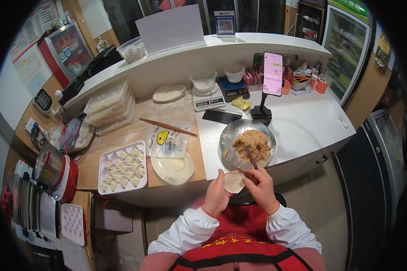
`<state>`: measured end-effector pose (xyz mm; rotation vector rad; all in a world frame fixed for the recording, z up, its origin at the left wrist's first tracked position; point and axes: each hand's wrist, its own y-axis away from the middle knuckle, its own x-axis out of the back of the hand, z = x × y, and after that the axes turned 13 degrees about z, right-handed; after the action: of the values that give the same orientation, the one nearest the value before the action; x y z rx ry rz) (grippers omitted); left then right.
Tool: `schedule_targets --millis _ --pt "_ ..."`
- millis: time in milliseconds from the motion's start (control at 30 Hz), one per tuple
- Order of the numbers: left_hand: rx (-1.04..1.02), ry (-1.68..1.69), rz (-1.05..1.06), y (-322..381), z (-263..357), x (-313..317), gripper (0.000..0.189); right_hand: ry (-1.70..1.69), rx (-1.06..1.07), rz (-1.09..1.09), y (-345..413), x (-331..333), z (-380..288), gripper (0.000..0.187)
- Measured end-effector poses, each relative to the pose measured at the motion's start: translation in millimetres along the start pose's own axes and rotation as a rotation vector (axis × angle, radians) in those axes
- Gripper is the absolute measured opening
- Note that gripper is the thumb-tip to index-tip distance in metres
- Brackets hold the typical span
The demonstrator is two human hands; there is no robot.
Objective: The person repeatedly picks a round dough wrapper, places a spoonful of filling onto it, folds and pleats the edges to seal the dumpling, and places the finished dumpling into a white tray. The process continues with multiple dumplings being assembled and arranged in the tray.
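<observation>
A round dough wrapper (233,183) lies across my left hand (216,195), which holds it near the counter's front edge. My right hand (262,187) touches the wrapper's right side with its fingertips and grips a brown flat stick (250,156) that points up over the bowl. Beyond my hands, a steel bowl (226,139) holds a mound of minced filling (254,144). To the left, a white compartment tray (102,169) holds several filled dumplings (123,167). A plate (162,172) with wrappers stands between tray and bowl, partly under a printed plastic bag (168,144).
A wooden rolling pin (168,127) lies behind the plate. Stacked plastic boxes (110,105) stand at back left. Kitchen scales (208,101), a dark phone (222,117) and a phone on a stand (273,74) are behind the bowl. A red-based pot appliance (68,176) stands far left.
</observation>
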<state>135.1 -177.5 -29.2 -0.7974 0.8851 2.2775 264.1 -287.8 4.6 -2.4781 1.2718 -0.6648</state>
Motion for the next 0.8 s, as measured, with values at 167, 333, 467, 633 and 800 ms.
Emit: schedule_targets --millis 167,333,467,633,800 --pt "-0.085 0.029 0.051 -1 -16 0 0.041 0.132 -0.055 0.007 5 -2 7 0.024" --pt "-0.118 0.124 0.084 -1 -24 -5 0.039 -0.063 -0.229 -0.08 17 -13 29 0.019" --pt "-0.015 0.203 0.052 1 -14 -2 0.04 -0.266 -0.41 -0.042 17 -13 38 0.013" --pt "0.013 0.12 0.028 2 -13 0 0.035 -0.301 -0.409 -0.048 12 -9 43 0.012" --pt "0.01 -0.066 0.03 -3 -17 11 0.031 -0.14 -0.298 -0.039 9 -5 41 0.013"
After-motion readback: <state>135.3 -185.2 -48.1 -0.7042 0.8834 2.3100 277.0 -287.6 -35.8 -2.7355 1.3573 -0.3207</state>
